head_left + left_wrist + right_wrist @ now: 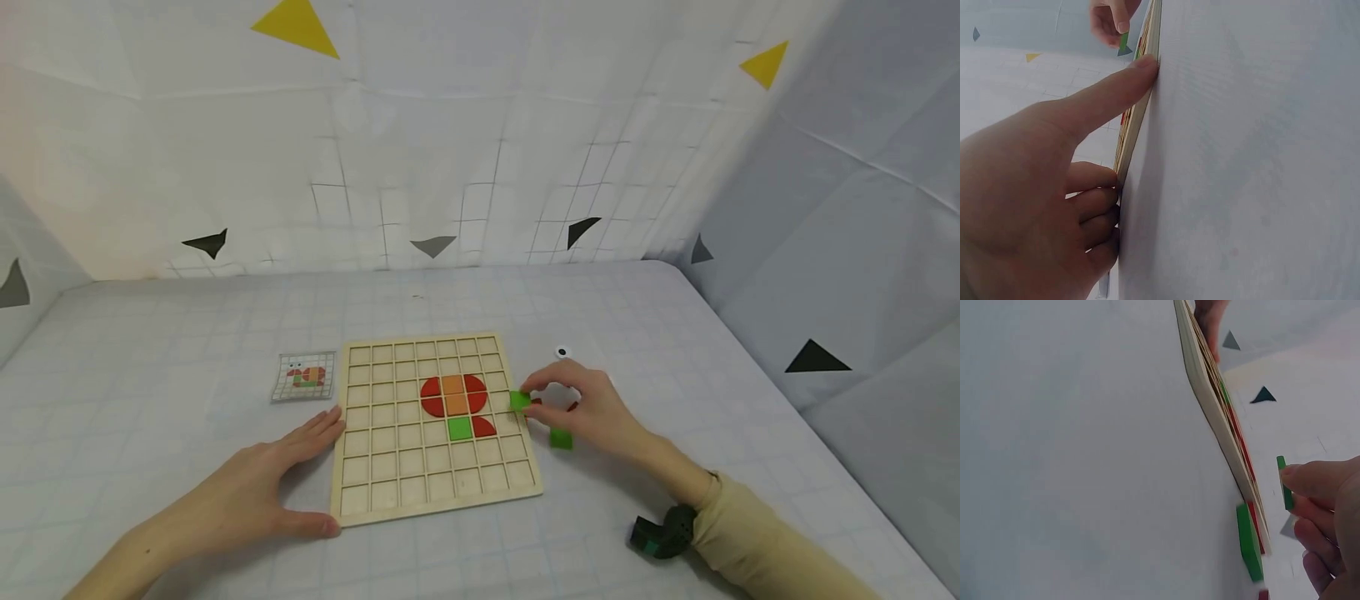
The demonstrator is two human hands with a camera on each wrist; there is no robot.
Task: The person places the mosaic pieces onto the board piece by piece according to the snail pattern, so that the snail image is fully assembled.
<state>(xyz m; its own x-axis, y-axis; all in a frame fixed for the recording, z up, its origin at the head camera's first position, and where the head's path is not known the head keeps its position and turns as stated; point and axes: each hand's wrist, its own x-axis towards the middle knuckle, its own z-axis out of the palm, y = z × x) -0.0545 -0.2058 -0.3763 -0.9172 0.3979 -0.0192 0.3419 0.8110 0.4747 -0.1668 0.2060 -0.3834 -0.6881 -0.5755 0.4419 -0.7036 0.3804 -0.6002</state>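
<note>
A wooden grid board (390, 468) lies flat on the table. Orange tiles (453, 395) sit in its squares between curved red pieces (476, 392), with a green square tile (460, 428) and a red quarter-round (483, 427) below them. My left hand (247, 487) rests at the board's left edge, fingertips and thumb touching its side. Between thumb and fingertips, my right hand (592, 408) pinches another green square tile (520, 401), held above the board's right edge. In the right wrist view, that tile (1285, 484) is raised off the surface.
Right of the board lie a loose green tile (561, 438) and a white eye piece (562, 352); red pieces are partly hidden by my right hand. A small pattern card (303, 377) lies left of the board. A dark device (663, 533) is at my right wrist.
</note>
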